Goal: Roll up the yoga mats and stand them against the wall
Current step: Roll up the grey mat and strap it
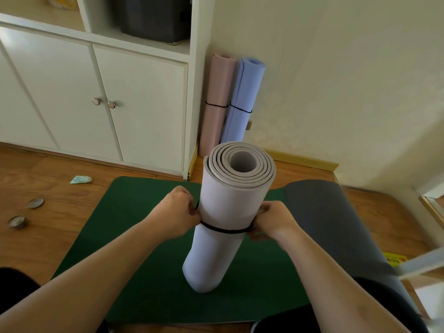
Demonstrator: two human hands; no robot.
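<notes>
The pale lilac-grey rolled foam yoga mat (225,212) stands on end on the flat dark green yoga mat (134,236), its long axis near vertical, leaning a little so that the open spiral end points up toward the camera and slightly to the right. A thin black elastic band (224,230) runs round its middle. The roll sits between the two hands. The left hand (179,213) is on its left flank with fingers curled, pinching the band where it meets the roll. The right hand (272,221) is on the right flank at the same height, fingers curled on the band there too. The hands are apart, one to each side.

Just right of the roll lies a dark grey yoga mat (331,224), overlapping the green one. Beyond, a pink rolled mat (217,102) and a blue rolled mat (242,99) stand side by side, touching, each banded, in the corner between the white cupboard (134,104) and the cream wall (336,80). On the wooden floor (48,212) to the left lie two small round metal tins (35,203).
</notes>
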